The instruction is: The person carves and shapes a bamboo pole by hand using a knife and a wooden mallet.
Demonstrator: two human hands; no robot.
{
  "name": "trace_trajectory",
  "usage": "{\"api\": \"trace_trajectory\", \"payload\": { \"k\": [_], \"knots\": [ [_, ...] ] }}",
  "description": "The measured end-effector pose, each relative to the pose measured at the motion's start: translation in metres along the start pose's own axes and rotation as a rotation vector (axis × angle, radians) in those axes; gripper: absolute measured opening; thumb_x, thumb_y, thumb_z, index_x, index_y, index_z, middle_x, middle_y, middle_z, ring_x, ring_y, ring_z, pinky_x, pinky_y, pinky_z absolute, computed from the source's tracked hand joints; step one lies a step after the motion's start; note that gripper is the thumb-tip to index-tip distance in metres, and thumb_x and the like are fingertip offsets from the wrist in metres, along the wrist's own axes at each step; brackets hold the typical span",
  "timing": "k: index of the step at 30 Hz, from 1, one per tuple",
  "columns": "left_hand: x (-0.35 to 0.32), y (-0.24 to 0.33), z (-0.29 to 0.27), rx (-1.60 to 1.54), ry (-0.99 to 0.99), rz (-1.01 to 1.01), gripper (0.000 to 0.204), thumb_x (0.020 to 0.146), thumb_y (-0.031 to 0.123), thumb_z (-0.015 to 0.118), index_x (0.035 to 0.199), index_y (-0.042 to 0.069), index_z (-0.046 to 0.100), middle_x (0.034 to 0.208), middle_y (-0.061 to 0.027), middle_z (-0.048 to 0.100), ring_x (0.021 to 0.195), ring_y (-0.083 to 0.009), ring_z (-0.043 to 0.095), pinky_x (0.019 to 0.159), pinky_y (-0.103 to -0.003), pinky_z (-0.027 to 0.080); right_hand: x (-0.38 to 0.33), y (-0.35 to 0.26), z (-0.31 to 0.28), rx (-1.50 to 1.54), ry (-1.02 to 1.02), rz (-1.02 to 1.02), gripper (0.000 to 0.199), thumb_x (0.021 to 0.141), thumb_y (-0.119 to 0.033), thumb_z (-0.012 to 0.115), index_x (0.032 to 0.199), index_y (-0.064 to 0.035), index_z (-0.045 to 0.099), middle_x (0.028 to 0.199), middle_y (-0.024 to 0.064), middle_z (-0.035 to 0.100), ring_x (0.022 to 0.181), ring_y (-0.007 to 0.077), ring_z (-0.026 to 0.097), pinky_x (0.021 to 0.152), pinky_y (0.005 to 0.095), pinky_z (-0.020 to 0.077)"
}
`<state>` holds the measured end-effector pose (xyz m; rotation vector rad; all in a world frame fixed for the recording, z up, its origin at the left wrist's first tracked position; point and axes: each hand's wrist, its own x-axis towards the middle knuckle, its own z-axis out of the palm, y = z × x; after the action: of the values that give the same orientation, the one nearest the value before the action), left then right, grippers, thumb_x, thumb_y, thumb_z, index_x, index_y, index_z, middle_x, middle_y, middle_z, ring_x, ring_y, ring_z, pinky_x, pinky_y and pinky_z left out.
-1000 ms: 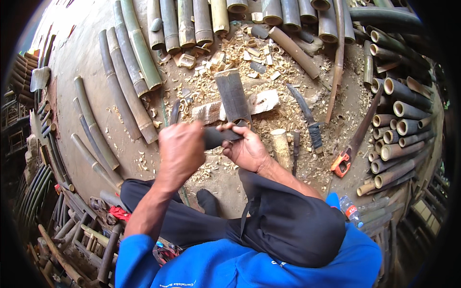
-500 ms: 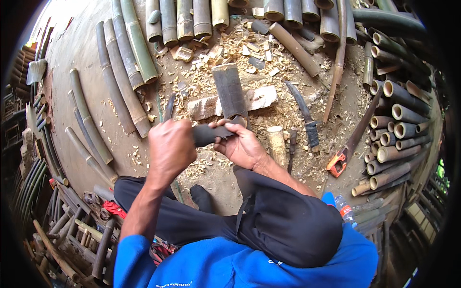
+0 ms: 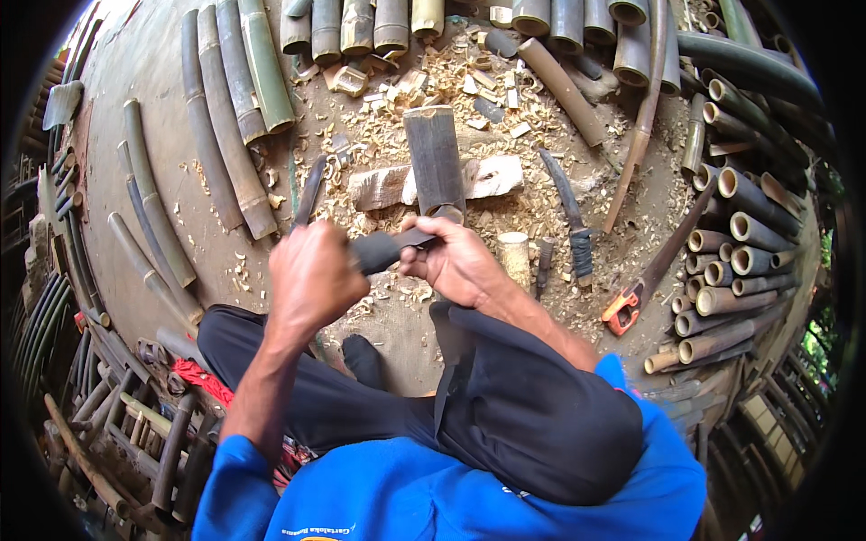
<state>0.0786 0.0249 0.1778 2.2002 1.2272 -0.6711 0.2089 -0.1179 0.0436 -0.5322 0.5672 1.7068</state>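
My left hand (image 3: 317,275) is a fist round the thick dark handle of a knife (image 3: 373,253), which points right. Its flat, dark, narrower part runs into the curled fingers of my right hand (image 3: 458,261); they hide the tip. Just beyond these fingers is the near end of a dark bamboo tube (image 3: 435,162), leaning across a rough pale wood block (image 3: 379,189). Above my left fist shows a narrow dark blade (image 3: 311,187); whether it lies on the ground or touches the fist, I cannot tell.
A curved knife with wrapped handle (image 3: 580,252), an orange-handled saw (image 3: 622,311) and a short pale wooden stub (image 3: 514,259) lie to the right. Wood chips (image 3: 433,86) litter the ground. Long bamboo poles (image 3: 230,126) lie left; cut bamboo tubes (image 3: 753,230) are stacked right.
My left fist and the knife have shifted slightly left, showing more of the flat part between my hands. The whole view has also moved a little.
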Motion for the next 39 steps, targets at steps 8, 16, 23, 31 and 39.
{"api": "trace_trajectory", "payload": {
  "k": [8,16,23,31,39],
  "knots": [
    [-0.028,-0.019,0.057,0.142,0.269,0.39,0.022,0.073,0.003,0.07,0.091,0.002,0.058,0.079,-0.0131,0.064,0.08,-0.0323,0.07,0.068,-0.043,0.053,-0.013,0.011,-0.032,-0.095,0.005,-0.026,0.029,0.11,-0.032,0.048,0.112,-0.0067,0.061,0.112,0.0172,0.07,0.092,0.0243,0.07,0.069,0.039,0.0617],
    [-0.031,-0.03,0.043,0.239,0.114,0.362,0.012,0.081,0.006,0.069,0.087,0.002,0.059,0.076,-0.0148,0.068,0.072,-0.0309,0.073,0.065,-0.042,0.056,-0.015,0.022,-0.045,0.057,-0.155,0.154,0.036,0.109,-0.018,0.05,0.134,0.008,0.052,0.118,0.0221,0.065,0.097,0.029,0.073,0.087,0.0423,0.0657],
    [0.065,-0.045,-0.021,0.146,-0.487,0.314,0.026,0.063,0.016,0.081,0.081,0.0,0.073,0.08,-0.0204,0.073,0.08,-0.034,0.074,0.072,-0.045,0.059,-0.005,0.015,-0.013,0.296,-0.054,0.146,0.027,0.109,-0.014,0.048,0.122,0.0089,0.053,0.113,0.0274,0.068,0.108,0.0355,0.072,0.098,0.0476,0.062],
    [-0.062,0.033,0.165,-0.844,-0.285,-0.205,0.027,0.076,0.012,0.078,0.094,-0.005,0.067,0.081,-0.019,0.07,0.076,-0.0283,0.071,0.072,-0.044,0.057,-0.02,-0.057,0.0,-1.039,0.391,0.496,0.035,0.1,-0.023,0.059,0.095,0.0106,0.067,0.083,0.0259,0.072,0.068,0.0292,0.076,0.056,0.0361,0.0648],
    [-0.045,-0.023,0.076,0.073,-0.187,0.224,0.028,0.076,0.006,0.073,0.096,-0.009,0.061,0.075,-0.024,0.07,0.075,-0.0378,0.074,0.068,-0.042,0.06,-0.04,-0.001,-0.041,-0.294,-0.001,0.239,0.038,0.107,-0.024,0.056,0.126,0.0081,0.06,0.107,0.0204,0.07,0.096,0.0274,0.073,0.092,0.0461,0.0636]
  ]
}}
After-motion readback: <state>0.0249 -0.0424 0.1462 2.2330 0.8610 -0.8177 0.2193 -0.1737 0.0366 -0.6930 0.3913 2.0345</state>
